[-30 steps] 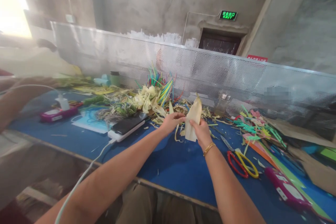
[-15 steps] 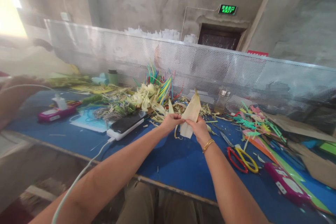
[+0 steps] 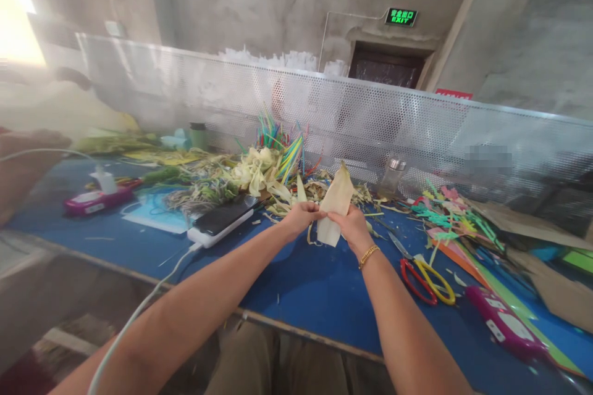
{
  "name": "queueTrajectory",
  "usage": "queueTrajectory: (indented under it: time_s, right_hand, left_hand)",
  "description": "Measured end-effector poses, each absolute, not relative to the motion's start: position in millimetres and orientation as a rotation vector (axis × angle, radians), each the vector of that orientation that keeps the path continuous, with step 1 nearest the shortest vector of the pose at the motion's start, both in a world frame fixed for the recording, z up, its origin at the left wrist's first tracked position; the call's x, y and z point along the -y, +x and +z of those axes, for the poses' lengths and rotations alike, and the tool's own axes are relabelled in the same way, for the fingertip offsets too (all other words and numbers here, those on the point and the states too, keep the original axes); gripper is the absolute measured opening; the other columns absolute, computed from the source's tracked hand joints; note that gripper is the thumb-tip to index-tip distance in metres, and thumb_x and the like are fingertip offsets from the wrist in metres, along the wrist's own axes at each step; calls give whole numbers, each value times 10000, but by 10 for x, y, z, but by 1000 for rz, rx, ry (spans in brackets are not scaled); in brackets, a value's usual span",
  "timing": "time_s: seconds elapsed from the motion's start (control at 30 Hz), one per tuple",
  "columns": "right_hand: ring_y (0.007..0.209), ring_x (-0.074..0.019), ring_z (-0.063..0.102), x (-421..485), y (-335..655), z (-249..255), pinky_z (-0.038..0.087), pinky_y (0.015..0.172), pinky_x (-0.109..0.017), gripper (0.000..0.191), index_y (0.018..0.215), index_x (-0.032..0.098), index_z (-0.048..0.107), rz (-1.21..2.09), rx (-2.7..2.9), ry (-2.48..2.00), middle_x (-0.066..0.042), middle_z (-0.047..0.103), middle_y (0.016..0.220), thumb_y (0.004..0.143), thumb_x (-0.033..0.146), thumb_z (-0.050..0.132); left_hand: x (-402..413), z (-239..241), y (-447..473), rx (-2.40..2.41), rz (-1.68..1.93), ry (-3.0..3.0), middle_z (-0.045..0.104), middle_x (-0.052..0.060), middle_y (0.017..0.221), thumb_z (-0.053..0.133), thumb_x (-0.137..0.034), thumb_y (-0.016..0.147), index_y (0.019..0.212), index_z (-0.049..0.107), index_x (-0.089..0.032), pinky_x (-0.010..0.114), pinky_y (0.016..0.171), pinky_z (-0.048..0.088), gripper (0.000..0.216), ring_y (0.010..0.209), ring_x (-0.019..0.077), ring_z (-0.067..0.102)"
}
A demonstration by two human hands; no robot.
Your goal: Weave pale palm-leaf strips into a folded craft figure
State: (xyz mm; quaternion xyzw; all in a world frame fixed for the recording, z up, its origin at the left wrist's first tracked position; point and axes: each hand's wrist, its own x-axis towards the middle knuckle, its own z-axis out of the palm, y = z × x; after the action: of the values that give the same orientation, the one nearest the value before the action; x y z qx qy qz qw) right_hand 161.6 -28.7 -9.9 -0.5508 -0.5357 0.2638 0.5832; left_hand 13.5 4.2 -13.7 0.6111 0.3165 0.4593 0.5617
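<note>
A pale, pointed corn husk point(image 3: 337, 197) is held up over the blue table point(image 3: 306, 302), its tip upward. My left hand point(image 3: 300, 218) pinches the husk's left edge with thumb and fingers. On the other side my right hand point(image 3: 354, 227) grips it, thumb across the front and fingers behind, mostly hidden. The two thumbs nearly meet at the husk's lower half. Scissors with one red and one yellow handle point(image 3: 428, 281) lie on the table to the right of my right wrist.
Husks and fibres point(image 3: 257, 170) are heaped behind my hands. A phone point(image 3: 225, 216) rests on a cabled white power bank point(image 3: 217, 234). Purple devices point(image 3: 507, 324), coloured paper strips point(image 3: 456, 213) and a glass bottle point(image 3: 393, 176) are around. A perforated metal screen point(image 3: 315, 99) stands behind; another person's arm point(image 3: 28, 160) is at left.
Almost nothing differs. The husk is tilted very slightly differently and sits a little lower, while both hands keep their grip.
</note>
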Motion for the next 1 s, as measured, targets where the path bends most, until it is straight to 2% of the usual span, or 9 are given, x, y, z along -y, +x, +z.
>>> queueTrajectory:
  time_s: [0.17,0.37,0.63,0.73,0.83,1.0]
  right_hand:
    - [664,-220,650,283,1673,-85,473,552,-269,277,802,140,686,549,1241,-1310,-66,725,752,563,280,680]
    - [726,-215,670,291,1644,-78,503,619,-281,392,946,153,675,584,1257,-1273,-72,737,869,602,341,681]
    - [724,-228,663,260,1684,-114,491,612,-289,329,885,149,685,533,1277,-1316,-86,734,834,634,361,666]
    - [726,-224,661,246,1685,-127,486,610,-280,315,872,163,682,512,1302,-1321,-69,733,825,628,362,663]
    - [733,-223,660,239,1674,-132,479,611,-275,310,863,173,680,478,1312,-1345,-58,731,817,623,368,660]
    - [686,-217,653,227,1715,-138,468,577,-274,317,857,170,687,411,1281,-1434,-64,726,801,628,384,645]
  left_hand:
    - [-57,-131,117,-667,966,1409,530,-23,559,804,-365,538,620,609,-128,226,510,261,317,494,56,381]
    - [-79,-99,90,-595,859,1184,616,21,703,781,-312,585,718,616,-142,237,624,399,271,652,119,563]
    - [-63,-59,89,-584,938,1089,611,2,677,797,-320,601,705,573,-152,223,590,396,299,603,101,567]
    - [-53,-62,86,-611,969,1114,569,-25,636,805,-341,599,732,574,-158,208,545,368,324,539,74,514]
    - [-46,-81,97,-642,981,1145,525,-41,590,804,-291,604,690,558,-151,194,525,352,296,502,57,462]
    - [-29,-48,95,-540,954,1071,620,31,722,687,-255,724,700,533,-156,224,581,419,184,604,106,555]
